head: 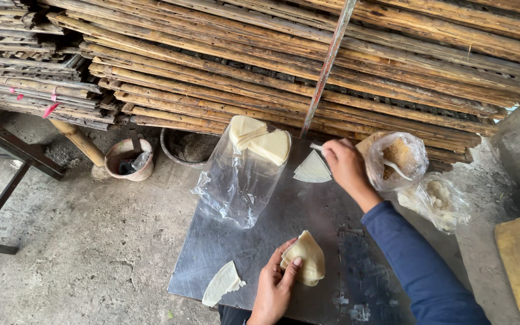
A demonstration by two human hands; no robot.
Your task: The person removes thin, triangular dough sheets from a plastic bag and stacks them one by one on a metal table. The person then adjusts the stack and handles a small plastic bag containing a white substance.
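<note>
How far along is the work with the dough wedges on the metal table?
Done: one folded wedge lies near the table edge. In hand: the left hand holds a folded wedge piece; the right hand holds a spoon by a flat wedge, next to a filling bag. Left: more wedges in the clear bag.

Soft, even daylight filled the place, with no hard shadows anywhere. The metal table gave back a dull grey sheen, brightest towards its far edge, and the clear plastic bag caught small white glints. Under the stacked bamboo poles it went dim. The picture was mostly sharp; the right hand looked slightly smeared, perhaps from movement. Straight poles bowed near the frame's edges, and the right corner washed out pale
</note>
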